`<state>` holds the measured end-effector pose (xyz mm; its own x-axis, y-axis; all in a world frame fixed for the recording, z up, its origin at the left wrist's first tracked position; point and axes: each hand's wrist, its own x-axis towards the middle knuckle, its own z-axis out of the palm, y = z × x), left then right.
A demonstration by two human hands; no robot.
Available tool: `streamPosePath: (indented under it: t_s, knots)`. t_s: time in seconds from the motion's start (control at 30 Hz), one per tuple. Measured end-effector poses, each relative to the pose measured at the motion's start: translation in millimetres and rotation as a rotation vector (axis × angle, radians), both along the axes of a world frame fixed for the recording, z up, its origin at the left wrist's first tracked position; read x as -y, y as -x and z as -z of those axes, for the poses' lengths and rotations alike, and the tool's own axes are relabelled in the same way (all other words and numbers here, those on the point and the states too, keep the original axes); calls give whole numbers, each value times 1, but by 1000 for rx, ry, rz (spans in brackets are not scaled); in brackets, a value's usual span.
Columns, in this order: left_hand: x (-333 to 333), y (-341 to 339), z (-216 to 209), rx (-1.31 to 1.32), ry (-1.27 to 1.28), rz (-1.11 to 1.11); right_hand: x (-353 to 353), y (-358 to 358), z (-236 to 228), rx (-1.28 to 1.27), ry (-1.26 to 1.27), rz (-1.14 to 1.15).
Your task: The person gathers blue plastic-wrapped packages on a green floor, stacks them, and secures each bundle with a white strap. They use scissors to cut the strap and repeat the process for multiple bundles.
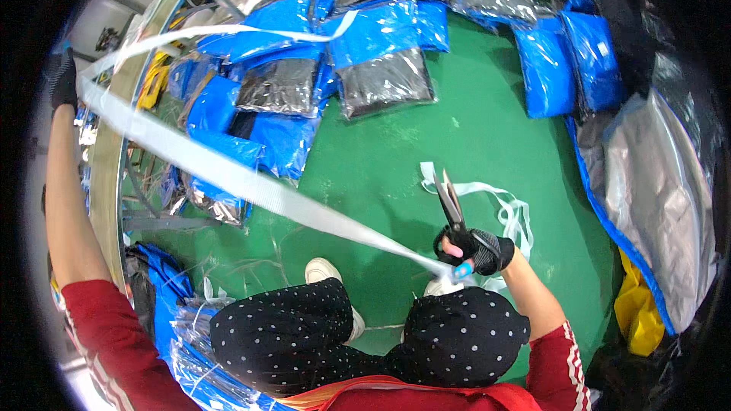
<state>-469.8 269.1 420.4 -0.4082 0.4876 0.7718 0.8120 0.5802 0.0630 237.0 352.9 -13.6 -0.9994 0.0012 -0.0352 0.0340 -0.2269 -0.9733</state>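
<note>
Head view — left of two worn fisheyes, looking steeply down from above the wearer's lap. Polka-dot trousers (289,335) close, at the lower edge; green floor (381,160) mid-frame; plastic-wrapped blue packs (381,46) farther off, along the top. Wide field: left hand (62,82) out by the left rim, right hand (486,251) right of centre. Round dark border — metal rail (113,164) bows along it at left.

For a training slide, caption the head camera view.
A white strap stretches between left hand and right hand, which also holds scissors, above a green floor.

Scissors (454,214) in right hand (489,250); packs (386,76) on floor (381,152) ahead.
</note>
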Motion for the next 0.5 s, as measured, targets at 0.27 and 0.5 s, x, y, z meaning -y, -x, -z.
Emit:
streamPosePath:
  t_s: [0.27, 0.5]
  knots:
    - [142, 92, -30, 641, -370, -228, -6, 24, 136, 497, -513, 362]
    - [145, -26, 105, 174, 436, 327, -180, -187, 92, 1283, -1287, 820]
